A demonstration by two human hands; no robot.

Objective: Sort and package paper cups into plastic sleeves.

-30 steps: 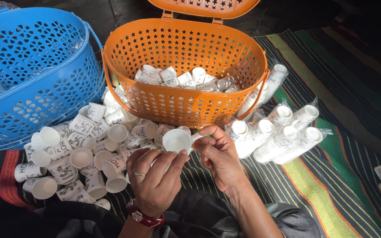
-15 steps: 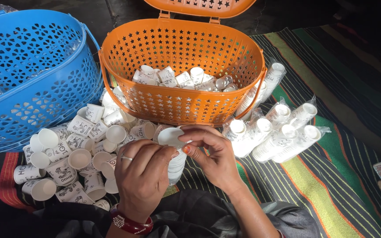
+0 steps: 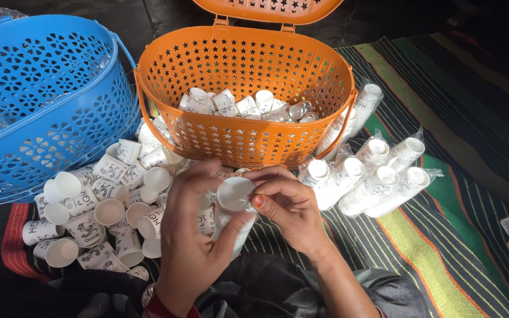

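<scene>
1. Stack of cups (image 3: 234, 203): white paper cups nested together, upright, held between both hands just in front of the orange basket.
2. Blue basket (image 3: 42, 106), far left: contents not clear.
3. Loose cups (image 3: 98, 200): scattered on the striped mat (image 3: 443, 247) beside it.
4. Orange basket (image 3: 245, 88), centre, lid up: holds more white cups.
5. Wrapped cup sleeves (image 3: 378, 176) lie to its right.
6. Left hand (image 3: 192, 241): fingers curled around the stack's side.
7. Right hand (image 3: 287, 206): fingertips pinching the top rim.

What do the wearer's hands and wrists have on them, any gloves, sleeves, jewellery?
No gloves: both hands bare. Left hand has a red band and a pale bangle at the wrist. Right hand shows an orange-red painted thumbnail; its forearm is bare, no sleeve in view. Rings: cannot tell.
</scene>
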